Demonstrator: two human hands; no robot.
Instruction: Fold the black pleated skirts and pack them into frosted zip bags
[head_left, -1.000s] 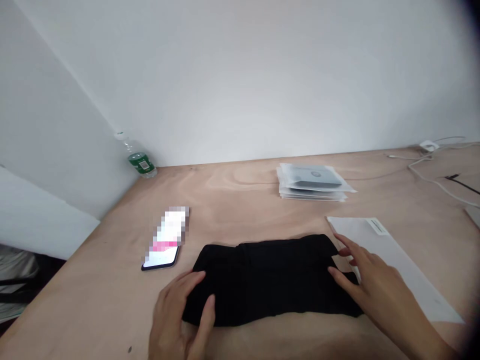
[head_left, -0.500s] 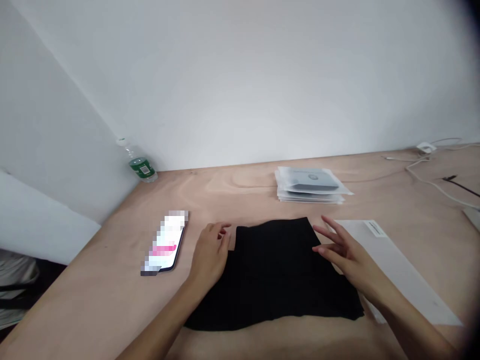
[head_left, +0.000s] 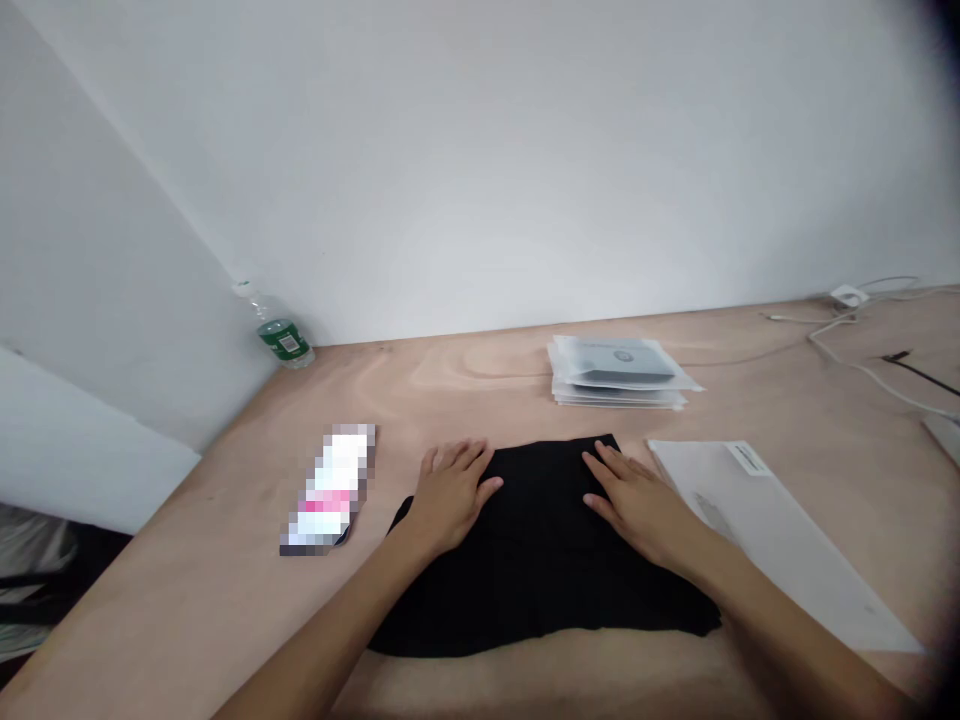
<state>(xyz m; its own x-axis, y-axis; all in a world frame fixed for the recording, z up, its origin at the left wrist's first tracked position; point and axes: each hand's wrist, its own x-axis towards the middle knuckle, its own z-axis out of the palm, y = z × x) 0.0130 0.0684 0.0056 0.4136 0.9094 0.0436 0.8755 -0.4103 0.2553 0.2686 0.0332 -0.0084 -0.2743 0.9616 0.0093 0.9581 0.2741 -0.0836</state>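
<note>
Phone (head_left: 331, 490), bottle (head_left: 283, 338), probably a charger (head_left: 849, 297)

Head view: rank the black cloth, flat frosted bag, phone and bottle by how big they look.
1. Black cloth
2. Flat frosted bag
3. Phone
4. Bottle, though it stands farther off

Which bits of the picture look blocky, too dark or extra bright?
In the head view, the phone is mostly covered in blocky squares; in that same view, the wall glows brightest around its middle, the black cloth is so dark its folds hardly show, and the top right corner fades to black.
</note>
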